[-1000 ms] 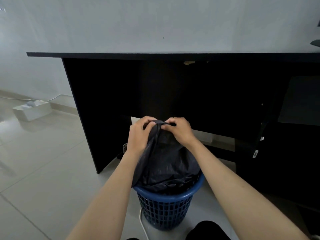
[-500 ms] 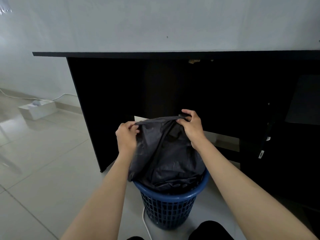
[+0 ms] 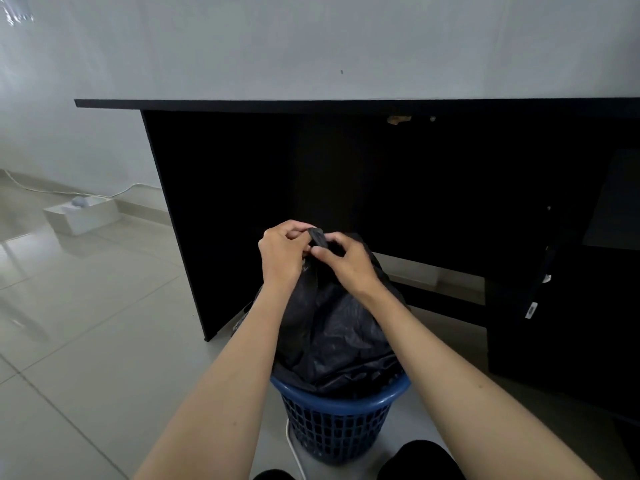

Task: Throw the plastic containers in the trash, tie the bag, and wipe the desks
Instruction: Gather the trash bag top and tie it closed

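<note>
Black trash bag (image 3: 332, 327) sits in blue basket (image 3: 337, 424) at 6 o'clock. Left hand (image 3: 282, 252) and right hand (image 3: 346, 263) pinch its gathered neck. Risk: thin plastic slips or tears; knot loosens.

In front of me a pale wall (image 3: 311, 46) rises behind a black desk (image 3: 346, 105), its underside in deep shadow. Glossy light tiles (image 3: 86, 323) cover the floor and reflect soft daylight. To my left a white box (image 3: 81, 216) sits by the skirting, a thin cable (image 3: 52, 191) trailing to it.
</note>
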